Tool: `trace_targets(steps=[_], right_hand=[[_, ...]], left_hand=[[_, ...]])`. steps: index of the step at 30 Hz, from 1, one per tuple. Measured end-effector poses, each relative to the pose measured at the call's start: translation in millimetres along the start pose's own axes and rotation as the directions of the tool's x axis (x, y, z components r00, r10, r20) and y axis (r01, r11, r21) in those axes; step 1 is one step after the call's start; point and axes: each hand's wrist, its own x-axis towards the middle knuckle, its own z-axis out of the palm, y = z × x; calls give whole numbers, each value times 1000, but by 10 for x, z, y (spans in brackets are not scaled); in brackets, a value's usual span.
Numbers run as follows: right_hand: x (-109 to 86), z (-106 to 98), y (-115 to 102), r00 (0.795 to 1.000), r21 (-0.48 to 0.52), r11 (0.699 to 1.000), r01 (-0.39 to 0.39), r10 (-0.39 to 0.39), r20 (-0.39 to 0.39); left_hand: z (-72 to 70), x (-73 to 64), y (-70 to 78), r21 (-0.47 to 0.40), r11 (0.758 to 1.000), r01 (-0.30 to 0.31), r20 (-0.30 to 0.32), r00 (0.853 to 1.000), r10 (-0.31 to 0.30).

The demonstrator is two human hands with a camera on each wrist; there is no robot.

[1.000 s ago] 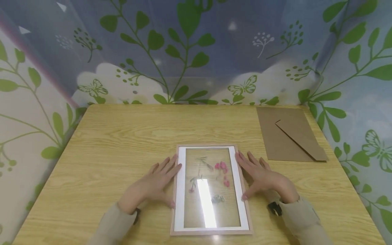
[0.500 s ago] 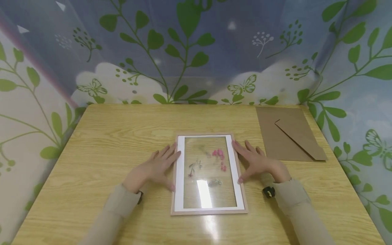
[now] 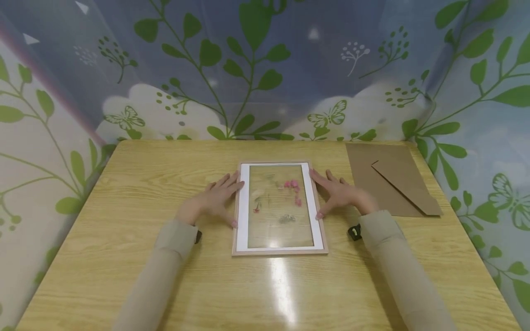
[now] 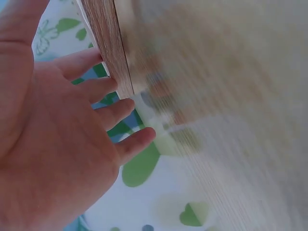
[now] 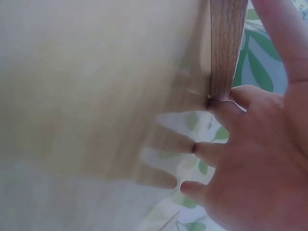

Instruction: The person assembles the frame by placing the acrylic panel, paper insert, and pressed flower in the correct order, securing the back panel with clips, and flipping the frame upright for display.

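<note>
A picture frame (image 3: 279, 252) with a thin light-wood rim lies flat on the table. Inside its white side strips is a clear pane (image 3: 279, 234) with pink flowers (image 3: 291, 184) and small green sprigs. My left hand (image 3: 213, 202) rests along the left edge, fingers spread, thumb lower down. Along the right edge my right hand (image 3: 340, 196) touches the rim in the same way. The left wrist view shows the wooden rim (image 4: 108, 43) at the fingertips of the left hand (image 4: 57, 134). In the right wrist view, the rim (image 5: 226, 48) meets fingers of the right hand (image 5: 260, 149).
A brown paper envelope (image 3: 368, 184) with a folded flap lies at the table's back right. The wood-grain table (image 3: 165, 156) reaches back to a leaf-patterned cloth (image 3: 265, 110), which also hangs at both sides. Light glares off the tabletop in front of the frame.
Both hands have slid the picture frame away from me, toward the back of the table. Their hold on its sides looks the same. The envelope has stayed put.
</note>
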Motion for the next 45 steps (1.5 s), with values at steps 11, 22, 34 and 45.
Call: trace_targets(steps=[11, 22, 34, 45], right_hand=[[297, -246, 79, 999, 0, 1000, -29, 29, 34], [420, -378, 159, 996, 25, 997, -73, 71, 59], [407, -420, 119, 992, 56, 994, -93, 88, 86], [361, -366, 141, 1000, 59, 998, -18, 17, 21]], left_hand=[[-240, 264, -142, -38, 999, 13, 1, 1000, -13], [-339, 397, -217, -82, 997, 14, 9, 1000, -13], [-295, 408, -358, -141, 990, -6, 34, 999, 11], [-295, 428, -426, -197, 980, -37, 7, 999, 39]])
